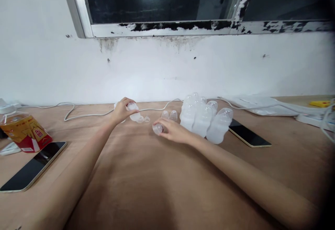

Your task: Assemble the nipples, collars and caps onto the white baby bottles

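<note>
My left hand point(122, 110) reaches far across the brown table point(146, 181) and is closed round a small clear plastic bottle point(134, 111) lying near the wall. My right hand point(174, 130) rests on the table with its fingers pinched on a small clear plastic cap point(157, 128). Two more clear caps point(169, 115) stand just behind my right hand, and small clear pieces point(143, 119) lie between the hands. A cluster of several frosted plastic bottles point(202, 118) lies right of my right hand.
A phone point(32, 167) lies face up at the left, next to a drink bottle with a red and yellow label point(23, 128). Another phone point(247, 136) lies right of the bottles. White cables point(78, 113) run along the wall, with white packaging point(261, 103) at the right.
</note>
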`<state>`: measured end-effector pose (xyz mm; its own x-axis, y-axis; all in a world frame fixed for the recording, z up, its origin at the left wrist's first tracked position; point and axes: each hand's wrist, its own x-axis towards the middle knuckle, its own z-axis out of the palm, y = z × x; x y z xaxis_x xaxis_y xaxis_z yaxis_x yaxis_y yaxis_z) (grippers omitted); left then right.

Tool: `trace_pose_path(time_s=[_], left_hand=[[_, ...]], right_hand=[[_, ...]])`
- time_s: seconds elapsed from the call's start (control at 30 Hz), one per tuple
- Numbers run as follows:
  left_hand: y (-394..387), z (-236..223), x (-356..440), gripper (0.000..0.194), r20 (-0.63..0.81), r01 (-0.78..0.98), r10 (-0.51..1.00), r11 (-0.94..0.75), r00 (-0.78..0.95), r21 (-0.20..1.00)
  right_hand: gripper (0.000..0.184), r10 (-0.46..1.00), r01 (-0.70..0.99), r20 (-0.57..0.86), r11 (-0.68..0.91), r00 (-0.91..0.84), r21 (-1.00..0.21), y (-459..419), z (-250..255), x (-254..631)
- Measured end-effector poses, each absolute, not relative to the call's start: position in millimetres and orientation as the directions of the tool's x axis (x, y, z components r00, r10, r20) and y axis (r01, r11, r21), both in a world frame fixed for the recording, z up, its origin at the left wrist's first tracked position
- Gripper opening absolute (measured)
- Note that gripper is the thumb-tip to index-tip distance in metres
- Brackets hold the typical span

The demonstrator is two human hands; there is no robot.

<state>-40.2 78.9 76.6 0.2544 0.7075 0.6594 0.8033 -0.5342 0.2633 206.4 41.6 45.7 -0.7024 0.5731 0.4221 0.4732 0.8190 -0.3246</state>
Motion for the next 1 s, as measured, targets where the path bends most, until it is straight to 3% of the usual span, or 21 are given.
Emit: trace_pose_path(time_s=[0.13,0.23,0.5,0.8,1.0], left_hand=[[90,77,-50,0.04,0.705,0.924,0.665,-0.38,0.247,0.036],[95,73,-55,0.041,0.708,0.956,0.663,-0.287,0.243,-0.059],[108,62,-66,0.046,0.565,0.967,0.805,-0.25,0.18,0.048],[100,71,-71,0.046,0.493,0.958,0.83,-0.287,0.26,-0.022],[98,71,-67,0.045,0.51,0.962,0.827,-0.275,0.236,0.001]], right_hand=[[0.037,0.572,0.499,0.303,0.817,-0.762,-0.288,39,30,202],[0.041,0.59,0.524,0.257,0.803,-0.766,-0.283,37,26,201],[0.034,0.648,0.578,0.27,0.76,-0.713,-0.299,31,20,193],[0.034,0.654,0.588,0.261,0.754,-0.71,-0.292,30,20,191],[0.038,0.728,0.632,0.285,0.684,-0.624,-0.364,27,21,190]])
